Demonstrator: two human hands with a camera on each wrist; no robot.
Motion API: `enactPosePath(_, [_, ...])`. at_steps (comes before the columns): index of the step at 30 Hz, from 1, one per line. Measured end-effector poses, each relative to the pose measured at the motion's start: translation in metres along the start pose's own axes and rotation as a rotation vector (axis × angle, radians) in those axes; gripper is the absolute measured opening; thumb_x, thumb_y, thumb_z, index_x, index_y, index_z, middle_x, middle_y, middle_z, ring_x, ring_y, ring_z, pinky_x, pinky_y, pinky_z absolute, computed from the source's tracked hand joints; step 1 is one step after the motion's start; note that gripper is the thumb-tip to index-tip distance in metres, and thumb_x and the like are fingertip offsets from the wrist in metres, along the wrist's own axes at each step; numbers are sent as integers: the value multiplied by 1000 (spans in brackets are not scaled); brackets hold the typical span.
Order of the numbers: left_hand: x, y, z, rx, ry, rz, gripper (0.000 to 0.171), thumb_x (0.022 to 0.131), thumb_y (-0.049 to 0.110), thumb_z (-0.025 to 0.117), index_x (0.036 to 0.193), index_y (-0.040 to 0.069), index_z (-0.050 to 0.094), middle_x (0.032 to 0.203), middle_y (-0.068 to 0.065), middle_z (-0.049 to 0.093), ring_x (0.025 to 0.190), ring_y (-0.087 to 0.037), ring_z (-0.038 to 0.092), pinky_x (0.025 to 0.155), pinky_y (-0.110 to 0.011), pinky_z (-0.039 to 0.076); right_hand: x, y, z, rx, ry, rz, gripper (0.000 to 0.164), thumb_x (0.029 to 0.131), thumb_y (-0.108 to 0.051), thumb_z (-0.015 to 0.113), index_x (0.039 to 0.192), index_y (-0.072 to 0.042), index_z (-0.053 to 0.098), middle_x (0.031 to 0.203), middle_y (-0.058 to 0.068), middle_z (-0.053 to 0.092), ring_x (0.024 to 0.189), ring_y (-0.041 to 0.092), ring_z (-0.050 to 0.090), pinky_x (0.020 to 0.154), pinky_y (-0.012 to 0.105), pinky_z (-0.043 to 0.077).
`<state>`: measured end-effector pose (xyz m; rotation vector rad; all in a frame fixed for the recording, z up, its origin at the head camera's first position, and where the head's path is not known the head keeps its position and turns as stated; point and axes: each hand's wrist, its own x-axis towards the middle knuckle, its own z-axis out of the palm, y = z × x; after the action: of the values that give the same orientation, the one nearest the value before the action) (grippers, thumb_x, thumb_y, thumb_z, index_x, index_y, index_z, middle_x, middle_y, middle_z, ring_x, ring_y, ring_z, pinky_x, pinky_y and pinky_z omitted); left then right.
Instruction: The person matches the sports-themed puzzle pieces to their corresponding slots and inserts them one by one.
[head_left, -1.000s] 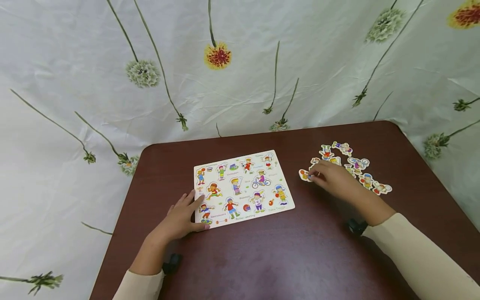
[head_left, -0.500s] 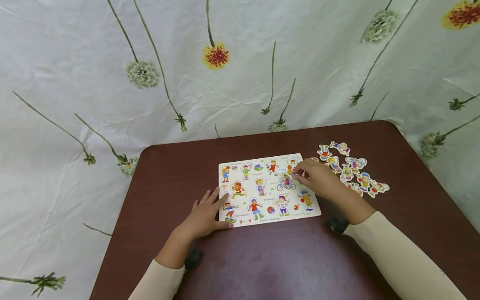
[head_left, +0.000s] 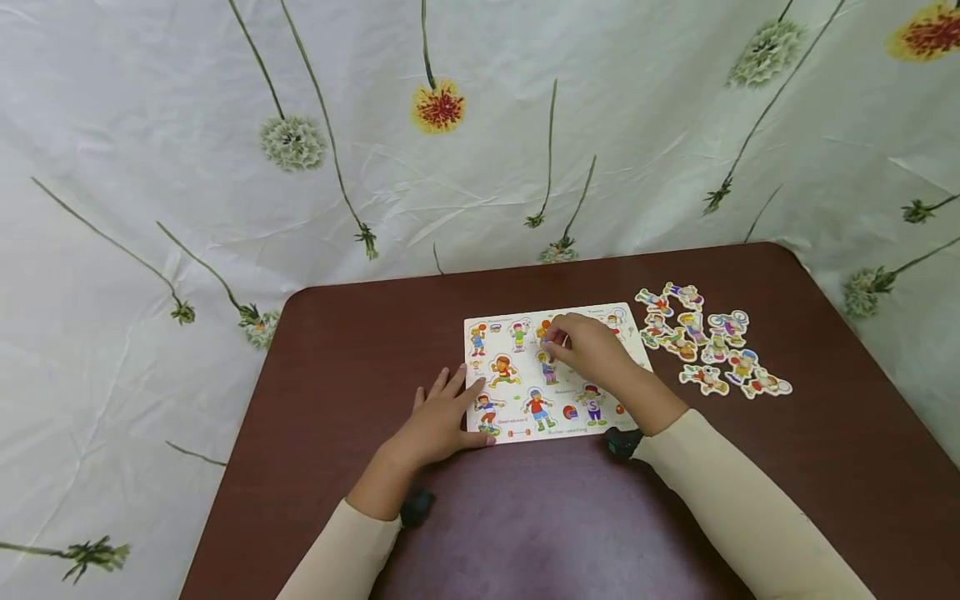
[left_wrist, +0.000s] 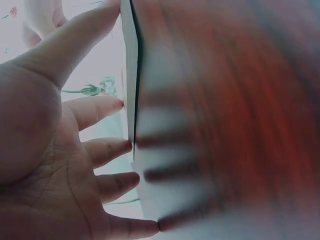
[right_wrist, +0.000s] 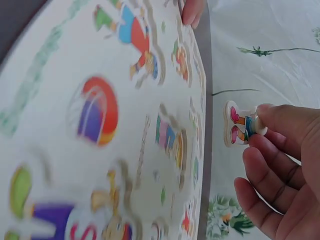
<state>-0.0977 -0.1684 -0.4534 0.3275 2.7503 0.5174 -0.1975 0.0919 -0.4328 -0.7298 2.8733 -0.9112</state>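
A white puzzle board [head_left: 528, 392] printed with children playing sports lies on the table. My left hand [head_left: 438, 425] rests at its left edge, fingers spread and thumb at the near corner; in the left wrist view the fingertips [left_wrist: 122, 145] meet the edge of the board. Over the board's upper middle, my right hand [head_left: 596, 354] pinches a puzzle piece. The right wrist view shows this piece [right_wrist: 239, 122], with pink shoes and blue shorts, held by a pale knob [right_wrist: 259, 126] between thumb and index finger. It is raised off the board. The right hand hides part of the board.
Several loose puzzle pieces [head_left: 693, 329] lie spread right of the board. The dark brown table [head_left: 360, 350] meets a white floral cloth [head_left: 480, 167] at its far edge.
My right hand has carried the puzzle piece left from the loose pieces to over the board. The board and my left hand have shifted right across the table.
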Motion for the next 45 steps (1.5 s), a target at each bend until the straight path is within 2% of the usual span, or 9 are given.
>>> enactPosePath(5, [4,3,0,-1,9,-6,91,78,56,73,153,28,30,164,-7,15,152,-36,8,114,-70,9,17,-8,11,29,1,17,13,93,-28,66,90,-16,64,80,-4,66,70,11,58,64,27,46])
enactPosePath(13, [4,-3,0,22,14,0,94,77,59,73,154,26,29,164,-7,15,152,-33,11,114,-69,11,41,-26,33,115,-11,53,15,93,-31,65,92,-17,63,80,-4,66,68,10,58,62,26,46])
enactPosePath(20, [3,-7,-4,35,5,26,94,77,58,73,153,24,30,163,-10,17,152,-33,13,114,-69,13,61,-44,51,115,-43,72,14,93,-31,65,91,-17,63,80,-3,65,68,11,57,62,25,46])
enactPosePath(25, [1,-8,-7,32,12,43,92,77,57,74,152,23,33,163,-13,17,151,-33,14,114,-68,14,72,-50,62,110,-31,100,15,93,-31,65,91,-16,62,79,-2,64,67,12,55,61,24,44])
enactPosePath(31, [-1,-10,-11,29,15,37,89,76,55,76,150,25,38,162,-18,18,151,-34,17,115,-64,19,79,-51,73,49,-70,128,17,95,-32,63,90,-16,59,77,-2,62,64,13,53,57,23,42])
enactPosePath(38, [-2,-9,-13,-5,-19,26,89,77,53,76,151,25,36,162,-16,16,152,-32,13,115,-69,12,82,-52,74,16,-125,143,16,94,-29,64,90,-14,61,77,0,61,66,14,52,57,23,41])
enactPosePath(45, [-2,-10,-14,1,-18,17,89,76,56,75,151,26,36,163,-15,14,152,-32,12,115,-68,11,86,-53,76,-1,-177,152,14,95,-27,62,92,-13,62,79,0,61,70,14,53,63,25,42])
